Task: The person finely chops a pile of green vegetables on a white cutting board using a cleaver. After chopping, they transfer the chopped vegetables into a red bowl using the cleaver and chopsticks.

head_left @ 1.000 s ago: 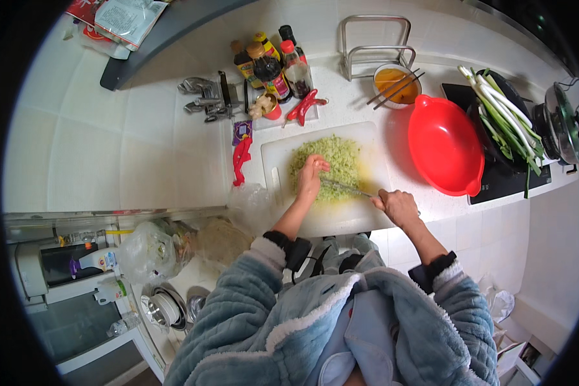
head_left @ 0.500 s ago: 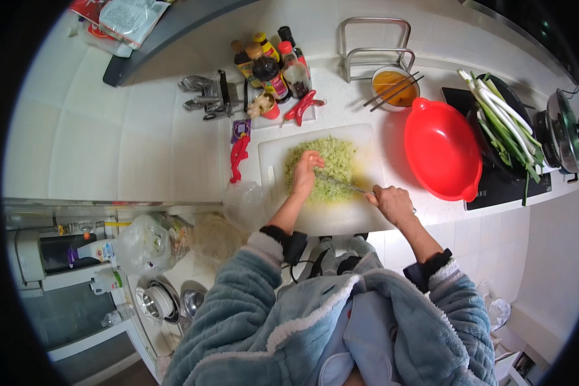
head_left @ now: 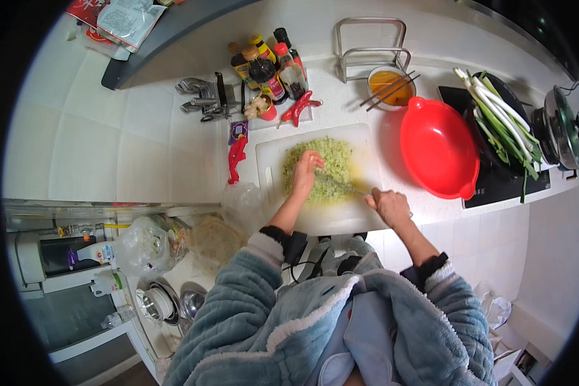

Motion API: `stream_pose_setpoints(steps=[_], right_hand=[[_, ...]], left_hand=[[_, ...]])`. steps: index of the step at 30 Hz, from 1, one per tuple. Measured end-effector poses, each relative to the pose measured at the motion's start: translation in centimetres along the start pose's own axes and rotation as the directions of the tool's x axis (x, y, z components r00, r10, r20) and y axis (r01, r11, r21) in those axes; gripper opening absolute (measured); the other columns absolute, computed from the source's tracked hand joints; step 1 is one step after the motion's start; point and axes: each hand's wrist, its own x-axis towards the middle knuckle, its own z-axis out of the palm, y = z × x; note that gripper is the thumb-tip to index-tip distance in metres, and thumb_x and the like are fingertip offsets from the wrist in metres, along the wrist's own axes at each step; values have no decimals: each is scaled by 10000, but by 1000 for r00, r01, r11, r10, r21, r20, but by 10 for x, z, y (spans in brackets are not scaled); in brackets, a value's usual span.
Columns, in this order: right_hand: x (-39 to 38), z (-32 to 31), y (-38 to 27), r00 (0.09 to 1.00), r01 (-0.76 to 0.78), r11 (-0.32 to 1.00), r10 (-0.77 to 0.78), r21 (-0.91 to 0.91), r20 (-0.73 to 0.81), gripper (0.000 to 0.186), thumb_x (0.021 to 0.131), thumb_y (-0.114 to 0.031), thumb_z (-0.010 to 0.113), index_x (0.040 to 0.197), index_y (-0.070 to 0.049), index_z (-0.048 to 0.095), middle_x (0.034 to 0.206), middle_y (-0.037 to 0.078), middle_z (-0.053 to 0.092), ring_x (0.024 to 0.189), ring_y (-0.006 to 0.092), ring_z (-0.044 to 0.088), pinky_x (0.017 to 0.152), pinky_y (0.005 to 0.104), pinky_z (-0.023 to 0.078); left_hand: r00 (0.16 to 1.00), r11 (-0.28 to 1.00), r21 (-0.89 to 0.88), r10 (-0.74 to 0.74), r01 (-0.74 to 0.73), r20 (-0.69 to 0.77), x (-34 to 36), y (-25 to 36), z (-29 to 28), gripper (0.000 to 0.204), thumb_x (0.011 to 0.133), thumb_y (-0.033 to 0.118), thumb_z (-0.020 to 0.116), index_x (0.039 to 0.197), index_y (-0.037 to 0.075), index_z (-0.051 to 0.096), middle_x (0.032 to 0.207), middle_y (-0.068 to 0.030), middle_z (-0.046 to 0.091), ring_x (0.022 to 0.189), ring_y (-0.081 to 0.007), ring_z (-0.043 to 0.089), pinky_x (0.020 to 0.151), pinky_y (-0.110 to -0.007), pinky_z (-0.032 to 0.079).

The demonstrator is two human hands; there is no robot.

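Note:
A pile of finely chopped pale green vegetable (head_left: 328, 156) covers the middle of the white cutting board (head_left: 273, 153). Across it lies the blade of a kitchen knife (head_left: 342, 185), its edge down among the bits. My right hand (head_left: 391, 206) is closed around the knife's handle at the board's right side. At the blade's far end my left hand (head_left: 304, 172) rests over the pile, fingers loosely bent and apart, close to the tip. Whether its fingers press on the blade is hard to see.
Right of the board sits a red basin (head_left: 439, 149), beside a pan of green onions (head_left: 505, 122). Behind stands a bowl of orange liquid (head_left: 402, 96) with chopsticks across it. Sauce bottles (head_left: 264, 74), red chilies (head_left: 296, 110) and a knife rack (head_left: 222, 96) stand back left.
The right hand and knife handle have shifted very slightly, and the blade looks a little blurred. My left hand stays at the blade's tip. The whole view has moved a touch.

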Motion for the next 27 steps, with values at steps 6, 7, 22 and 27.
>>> stream_pose_setpoints(steps=[6,7,22,27], right_hand=[[1,-2,0,1000,28,999,-28,32,1,417,901,-492,496,817,-102,617,630,171,629,612,352,645,562,453,512],[2,-2,1,999,30,999,-29,24,-13,417,901,-491,496,815,-101,617,627,170,629,609,351,645,560,452,512],[-29,-5,-70,999,3,985,6,170,-54,396,904,-448,524,802,-68,560,594,147,618,567,338,631,526,443,498],[-35,27,-117,994,-92,934,68,344,83,336,891,-379,552,860,-45,547,680,207,636,658,397,635,604,501,498]], left_hand=[[999,1000,-8,-22,22,-29,-3,-13,4,217,992,103,352,1020,-12,533,806,-94,632,731,-161,627,716,-298,498],[995,997,15,78,-78,-63,2,-16,4,227,1001,119,351,1023,-14,533,807,-95,632,740,-160,631,723,-301,502],[966,975,-223,-44,-14,-254,-17,40,-95,242,998,190,432,1087,-4,548,991,-116,644,927,-192,634,879,-315,473],[947,970,-234,-139,71,-289,-53,29,-154,189,977,137,464,1028,0,584,913,-93,654,819,-167,647,788,-282,497]])
